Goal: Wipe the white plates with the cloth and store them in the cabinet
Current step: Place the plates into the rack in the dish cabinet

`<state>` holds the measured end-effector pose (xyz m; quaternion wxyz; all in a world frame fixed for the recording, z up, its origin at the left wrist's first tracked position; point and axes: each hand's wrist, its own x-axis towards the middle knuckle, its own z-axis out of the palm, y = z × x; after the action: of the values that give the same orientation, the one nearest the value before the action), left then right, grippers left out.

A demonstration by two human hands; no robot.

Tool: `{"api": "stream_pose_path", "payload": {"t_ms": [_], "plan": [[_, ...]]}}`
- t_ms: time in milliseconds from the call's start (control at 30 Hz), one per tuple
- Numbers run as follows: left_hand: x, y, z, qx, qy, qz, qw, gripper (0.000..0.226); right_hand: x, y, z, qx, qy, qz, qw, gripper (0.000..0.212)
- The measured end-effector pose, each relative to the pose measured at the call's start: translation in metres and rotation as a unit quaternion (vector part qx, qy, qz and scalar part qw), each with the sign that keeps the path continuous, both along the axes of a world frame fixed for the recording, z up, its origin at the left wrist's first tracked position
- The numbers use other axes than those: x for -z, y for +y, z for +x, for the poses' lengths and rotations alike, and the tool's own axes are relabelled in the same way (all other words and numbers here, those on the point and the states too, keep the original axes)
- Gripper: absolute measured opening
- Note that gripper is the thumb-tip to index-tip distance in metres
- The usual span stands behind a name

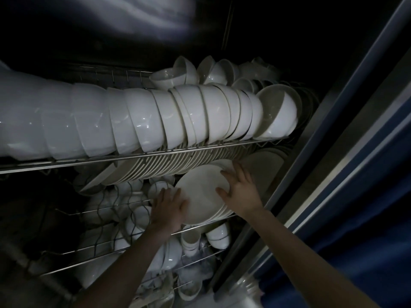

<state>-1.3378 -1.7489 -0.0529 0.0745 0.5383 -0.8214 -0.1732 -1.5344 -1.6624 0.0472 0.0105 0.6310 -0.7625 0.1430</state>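
A stack of white plates [202, 194] leans tilted on the front rail of the middle wire rack [93, 211] inside the dark cabinet. My left hand [169, 207] grips the stack's left rim, thumb lying on the top plate's face. Spread, straight fingers of my right hand [240, 192] press on the stack's right rim. Behind the stack, a long row of white plates [155, 167] stands on edge. No cloth is in view.
The upper wire rack [142, 155] carries a long row of nested white bowls [155, 121]. Small bowls and cups [218, 237] fill the lower racks. The cabinet's metal door frame [333, 152] runs diagonally on the right, with blue fabric [367, 252] beyond it.
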Motion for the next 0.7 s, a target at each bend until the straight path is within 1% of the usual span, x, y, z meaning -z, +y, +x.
{"api": "stream_pose_path", "payload": {"t_ms": [33, 100, 167, 200, 300, 367, 400, 467, 500, 567, 700], "plan": [[-0.001, 0.0, 0.005, 0.011, -0.002, 0.001, 1.0, 0.075, -0.001, 0.001, 0.002, -0.013, 0.01, 0.0, 1.0, 0.076], [-0.004, 0.0, 0.016, 0.011, -0.012, -0.007, 1.0, 0.072, -0.003, 0.002, 0.006, -0.046, 0.027, 0.004, 0.999, 0.071], [-0.009, 0.002, 0.03, 0.003, -0.013, -0.033, 0.999, 0.064, -0.008, 0.001, 0.014, -0.079, 0.017, 0.019, 0.997, 0.078], [-0.011, 0.005, 0.037, -0.008, -0.011, -0.037, 0.999, 0.064, -0.011, 0.0, 0.02, -0.094, 0.007, 0.031, 0.995, 0.083], [-0.023, 0.017, 0.065, -0.052, 0.042, -0.064, 0.996, 0.069, -0.014, -0.007, 0.042, -0.153, 0.001, 0.048, 0.987, 0.087], [-0.036, 0.036, 0.088, -0.078, 0.081, -0.089, 0.99, 0.068, -0.017, -0.01, 0.063, -0.208, 0.034, 0.064, 0.975, 0.082], [-0.04, 0.045, 0.101, -0.097, 0.096, -0.1, 0.986, 0.069, -0.019, -0.011, 0.075, -0.241, 0.048, 0.068, 0.967, 0.074], [-0.052, 0.072, 0.128, -0.133, 0.122, -0.109, 0.978, 0.07, -0.025, -0.01, 0.102, -0.304, 0.047, 0.081, 0.948, 0.053], [-0.056, 0.088, 0.143, -0.152, 0.128, -0.117, 0.973, 0.067, -0.024, -0.009, 0.116, -0.341, 0.05, 0.059, 0.937, 0.048], [-0.063, 0.128, 0.169, -0.205, 0.124, -0.129, 0.962, 0.061, -0.026, -0.001, 0.148, -0.415, 0.052, 0.057, 0.906, 0.051], [-0.074, 0.235, 0.211, -0.334, 0.081, -0.118, 0.932, 0.067, -0.017, 0.041, 0.219, -0.53, 0.035, 0.084, 0.843, 0.052]]}}
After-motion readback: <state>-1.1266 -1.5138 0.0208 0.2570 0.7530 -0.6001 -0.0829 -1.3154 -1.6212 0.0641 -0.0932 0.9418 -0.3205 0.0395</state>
